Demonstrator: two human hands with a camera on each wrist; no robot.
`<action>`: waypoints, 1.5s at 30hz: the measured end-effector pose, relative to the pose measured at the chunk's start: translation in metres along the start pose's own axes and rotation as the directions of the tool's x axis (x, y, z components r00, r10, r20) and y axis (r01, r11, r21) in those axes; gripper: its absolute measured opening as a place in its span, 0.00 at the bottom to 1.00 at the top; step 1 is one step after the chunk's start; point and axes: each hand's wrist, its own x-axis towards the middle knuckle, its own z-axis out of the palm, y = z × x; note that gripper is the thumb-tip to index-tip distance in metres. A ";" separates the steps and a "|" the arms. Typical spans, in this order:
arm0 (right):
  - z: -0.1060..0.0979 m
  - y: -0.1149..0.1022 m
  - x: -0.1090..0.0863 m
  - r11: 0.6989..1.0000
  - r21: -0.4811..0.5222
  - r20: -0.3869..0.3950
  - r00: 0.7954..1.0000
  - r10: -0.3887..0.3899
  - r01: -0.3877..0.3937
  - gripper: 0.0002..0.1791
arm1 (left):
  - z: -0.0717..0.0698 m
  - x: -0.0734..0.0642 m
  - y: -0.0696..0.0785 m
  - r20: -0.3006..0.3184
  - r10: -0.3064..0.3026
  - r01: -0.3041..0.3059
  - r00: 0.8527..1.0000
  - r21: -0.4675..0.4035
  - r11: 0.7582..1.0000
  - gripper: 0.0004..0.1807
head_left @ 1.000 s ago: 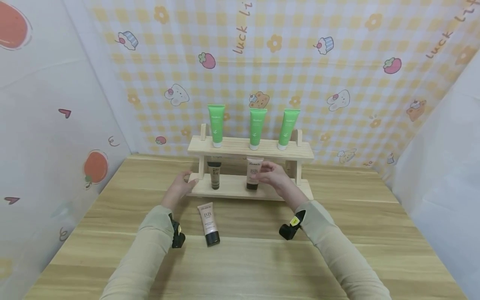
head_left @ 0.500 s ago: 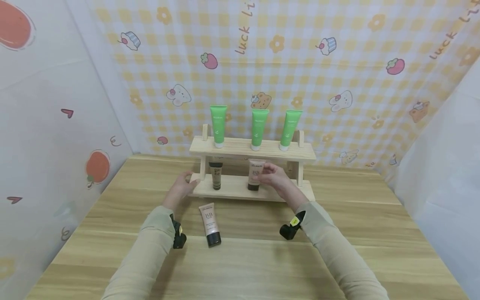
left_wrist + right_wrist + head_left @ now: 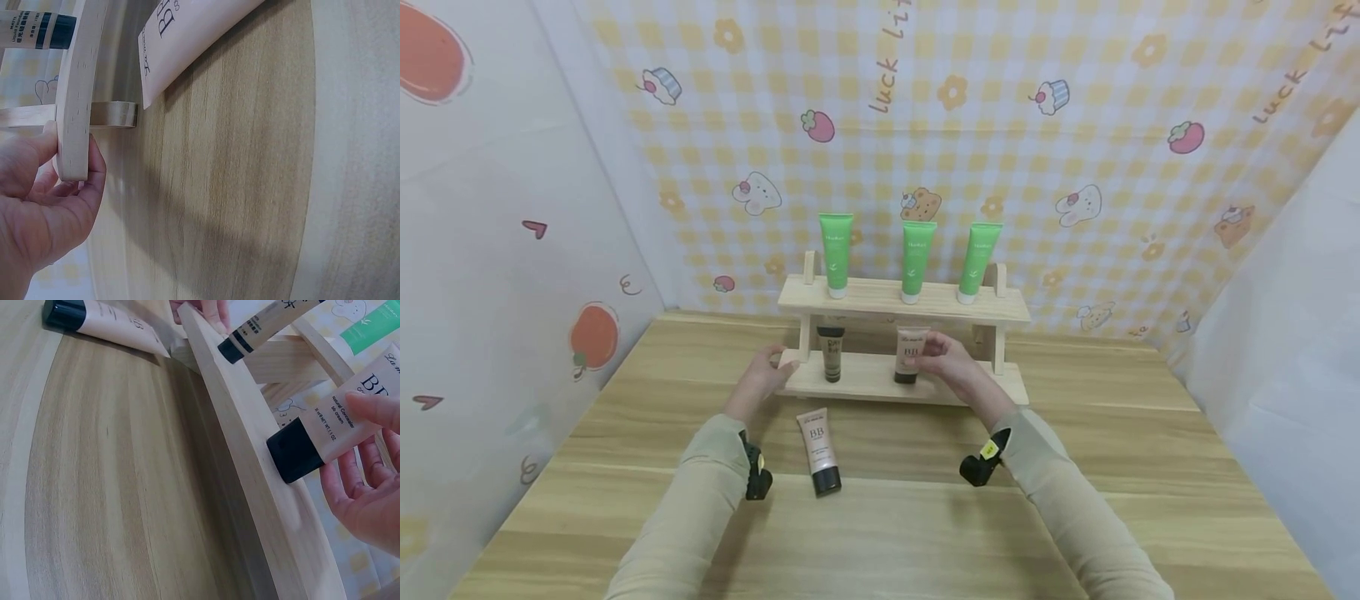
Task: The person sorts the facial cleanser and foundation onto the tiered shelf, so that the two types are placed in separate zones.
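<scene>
A pale pink BB cream tube (image 3: pixel 909 350) stands cap down on the lower tier of a two-tier wooden shelf (image 3: pixel 865 379). My right hand (image 3: pixel 951 363) holds it from the right side, thumb across its front in the right wrist view, where its black cap (image 3: pixel 294 450) meets the board. At the shelf's left end, my left hand (image 3: pixel 763 379) grips the lower board's edge between thumb and fingers, as the left wrist view shows. A smaller dark-capped tube (image 3: pixel 832 354) stands on the same tier, near the left hand. Another BB cream tube (image 3: pixel 818 450) lies on the table in front.
On the upper tier stand a left green tube (image 3: pixel 837 254), a middle green tube (image 3: pixel 916 261) and a right green tube (image 3: pixel 978 261), caps down. A patterned cloth (image 3: pixel 1000 150) hangs behind the wooden table (image 3: pixel 910 533).
The camera view shifts slightly. Both hands stay in place, the right still holding the BB cream tube and the left gripping the shelf.
</scene>
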 end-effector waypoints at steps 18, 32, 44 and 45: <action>-0.006 0.000 -0.009 0.999 0.019 -0.013 0.999 0.044 -0.044 0.37 | 0.003 -0.004 0.003 0.005 -0.013 0.013 1.000 -0.022 1.000 0.33; -0.009 0.003 -0.024 0.983 -0.065 -0.042 0.985 0.167 -0.169 0.32 | 0.000 -0.006 0.004 0.000 -0.003 0.003 1.000 -0.028 1.000 0.33; -0.017 0.012 -0.034 0.981 -0.014 -0.018 0.981 0.195 -0.195 0.30 | 0.000 -0.007 0.004 0.024 -0.023 0.023 0.999 -0.021 1.000 0.33; -0.017 0.012 -0.034 0.980 -0.020 -0.007 0.980 0.198 -0.199 0.30 | 0.001 -0.007 0.004 0.024 -0.023 0.024 0.999 -0.024 0.999 0.33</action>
